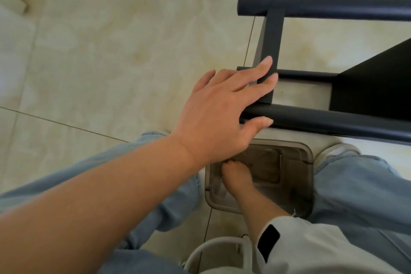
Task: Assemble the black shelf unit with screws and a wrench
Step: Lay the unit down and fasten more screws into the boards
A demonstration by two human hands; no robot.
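The black shelf unit (pixel 329 10) lies on its side on the tiled floor at the right, its round tubes running rightward and a flat crossbar (pixel 270 35) joining them. My left hand (pixel 224 107) rests with straight fingers on the crossbar's near end, the thumb against the near tube (pixel 322 121). A black shelf panel (pixel 375 82) sits between the tubes. My right hand (pixel 236 177) reaches down into a beige plastic tray (pixel 308 158) between my knees; its fingertips are hidden under my left wrist, so what they touch is unclear. No screws or wrench show.
My knees in light blue jeans (pixel 355 184) flank the tray. A white curved handle (pixel 213 249) sits at the bottom. A pale object (pixel 13 0) lies at the far left on the beige tiled floor (pixel 122 40).
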